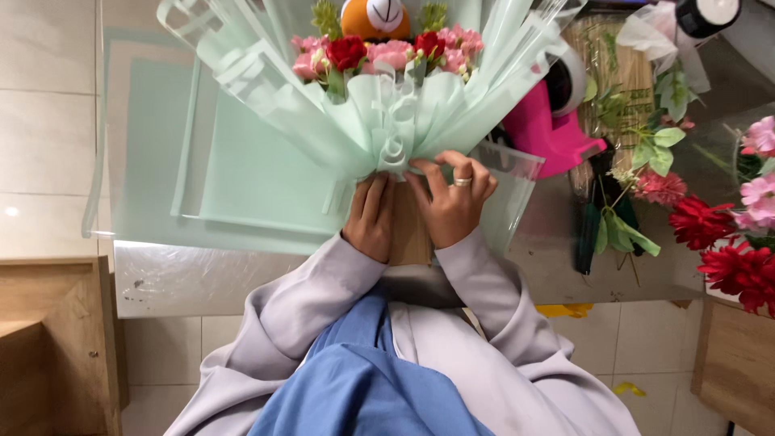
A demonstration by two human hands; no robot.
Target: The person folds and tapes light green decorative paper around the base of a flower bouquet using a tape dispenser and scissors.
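The scene is evenly and brightly lit from overhead, and only soft, short shadows are cast under the hands and sleeves on the near side. Pale glare is seen on the glossy mint wrapping paper (242,161) at the far left and on the metal table (565,258), and a small bright spot is reflected in the floor tile at the left edge. Focus is held sharply across the middle, while slight stretching is noticed toward the corners.

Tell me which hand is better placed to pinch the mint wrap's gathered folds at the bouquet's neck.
Right, probably. The right hand has its fingers curled at the mint wrap folds. The left hand lies lower, flat on the brown stem wrap.
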